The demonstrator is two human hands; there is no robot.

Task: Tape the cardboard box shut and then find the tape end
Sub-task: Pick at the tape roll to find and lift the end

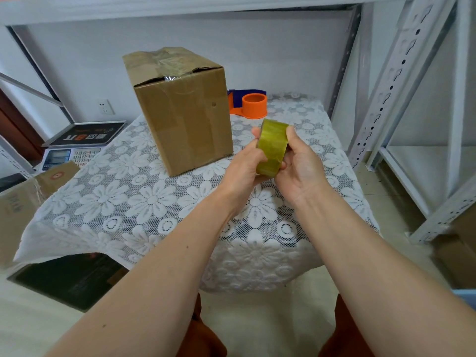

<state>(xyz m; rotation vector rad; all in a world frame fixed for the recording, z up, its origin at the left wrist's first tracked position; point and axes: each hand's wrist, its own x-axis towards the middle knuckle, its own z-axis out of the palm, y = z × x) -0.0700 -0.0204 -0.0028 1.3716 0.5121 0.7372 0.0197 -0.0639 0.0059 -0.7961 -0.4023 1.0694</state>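
Observation:
A brown cardboard box (pixel 180 109) stands upright at the back left of the table, its top flaps closed with crinkled clear tape running over the seam. In front of it, to the right, both hands hold a yellowish roll of clear tape (pixel 272 148) on edge above the table. My left hand (pixel 244 166) grips the roll's left side with its fingers curled round it. My right hand (pixel 301 166) grips the right side, thumb up along the roll's rim. I cannot make out a loose tape end.
An orange and blue tape dispenser (pixel 253 104) lies behind the box's right side. The small table wears a white lace flower cloth (pixel 144 199). A scale (pixel 74 148) and cartons (pixel 23 202) sit left; white metal shelving (pixel 401 81) stands right.

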